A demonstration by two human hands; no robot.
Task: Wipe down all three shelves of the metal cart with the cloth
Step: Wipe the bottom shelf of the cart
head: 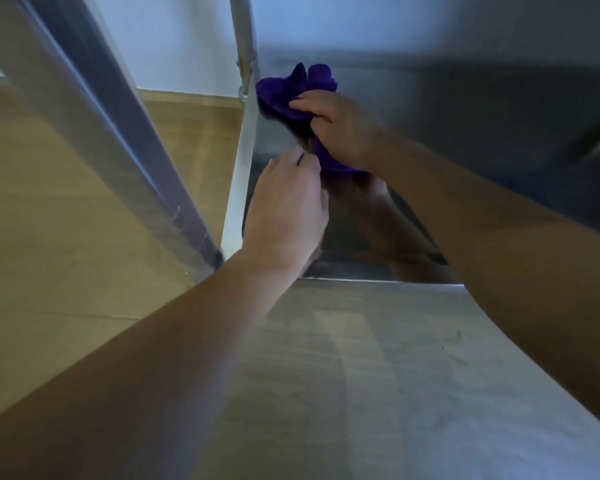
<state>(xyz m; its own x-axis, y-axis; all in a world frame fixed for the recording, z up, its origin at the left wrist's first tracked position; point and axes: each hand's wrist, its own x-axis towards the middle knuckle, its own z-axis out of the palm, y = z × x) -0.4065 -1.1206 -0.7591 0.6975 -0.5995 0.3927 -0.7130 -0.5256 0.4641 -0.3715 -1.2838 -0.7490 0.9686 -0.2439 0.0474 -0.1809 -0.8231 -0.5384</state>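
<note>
Where the round steel cart post [242, 46] rises, I see both hands at a crumpled purple cloth [284, 95] just beside it.
The left hand [284, 202] touches the cloth's lower end, grip I cannot tell; the right hand [343, 129] clutches the bunch against the shiny metal shelf [465, 133].

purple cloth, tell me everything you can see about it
The purple cloth is a soft, fuzzy-looking fabric, bunched into loose folds. The right hand grips its middle; fingers of the left hand reach its lower end, grip unclear. It sits at the corner of a steel shelf, beside the cart's post.
</note>
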